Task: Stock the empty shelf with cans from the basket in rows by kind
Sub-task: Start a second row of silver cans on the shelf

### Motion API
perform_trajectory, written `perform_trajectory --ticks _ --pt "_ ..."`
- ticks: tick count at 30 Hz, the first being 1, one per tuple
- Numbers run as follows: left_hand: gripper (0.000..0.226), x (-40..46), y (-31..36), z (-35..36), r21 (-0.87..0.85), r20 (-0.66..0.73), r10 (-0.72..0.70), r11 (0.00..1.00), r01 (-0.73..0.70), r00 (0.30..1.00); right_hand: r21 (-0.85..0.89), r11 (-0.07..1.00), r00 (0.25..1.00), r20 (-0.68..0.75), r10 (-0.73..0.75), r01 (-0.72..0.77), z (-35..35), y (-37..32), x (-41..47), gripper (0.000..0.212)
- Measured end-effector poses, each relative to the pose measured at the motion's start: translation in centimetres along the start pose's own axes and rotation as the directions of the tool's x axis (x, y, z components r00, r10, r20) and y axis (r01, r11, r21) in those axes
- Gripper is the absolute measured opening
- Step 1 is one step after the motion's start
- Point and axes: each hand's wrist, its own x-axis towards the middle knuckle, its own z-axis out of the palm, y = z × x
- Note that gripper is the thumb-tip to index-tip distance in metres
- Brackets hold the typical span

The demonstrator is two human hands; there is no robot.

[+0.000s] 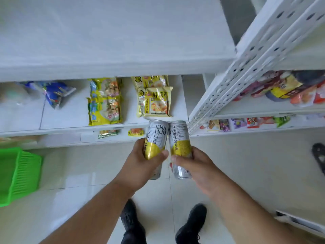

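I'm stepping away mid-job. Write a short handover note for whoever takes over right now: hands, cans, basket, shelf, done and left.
Left hand grips one white-and-yellow can; right hand grips a matching can. The cans are side by side in the air, in front of the shelving.
The green basket sits on the floor at far left; its contents are out of sight.
The top shelf is bare: no cans placed in view.
Left: set both down as one row, then fetch more.

Two cans are held side by side before the shelf; the basket sits on the floor left of it.
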Motion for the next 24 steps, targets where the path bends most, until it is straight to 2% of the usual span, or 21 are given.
perform_trajectory --ticks 3,7,12,16,19,24 --pt "0.032 -5.9 5.7 -3.0 -0.113 0.014 0.074 0.991 -0.072 0.997 -0.011 0.994 0.993 -0.032 -0.113 0.112 4.0 -5.9 -5.1 0.059" --pt "0.050 -11.8 11.4 -7.1 -0.218 0.035 0.158 0.965 -0.147 0.987 -0.021 0.965 0.964 -0.056 -0.261 0.260 9.4 -12.7 -11.1 0.042" --pt "0.039 -15.9 16.7 -12.4 -0.127 -0.010 0.330 0.936 -0.329 0.944 -0.016 0.926 0.920 -0.106 -0.377 0.378 14.9 -17.9 -15.2 0.039" --pt "0.039 -17.3 18.7 -16.0 -0.059 -0.071 0.423 0.902 -0.427 0.903 -0.147 0.859 0.853 -0.118 -0.508 0.491 18.3 -20.0 -16.7 0.034" --pt "0.042 -17.3 19.2 -18.0 -0.044 -0.110 0.437 0.895 -0.444 0.893 -0.247 0.832 0.828 -0.153 -0.539 0.496 20.2 -20.7 -16.5 0.032" --pt "0.038 -16.5 19.2 -20.0 0.031 -0.188 0.454 0.889 -0.457 0.871 -0.383 0.792 0.776 -0.241 -0.582 0.475 22.2 -21.3 -14.3 0.055"
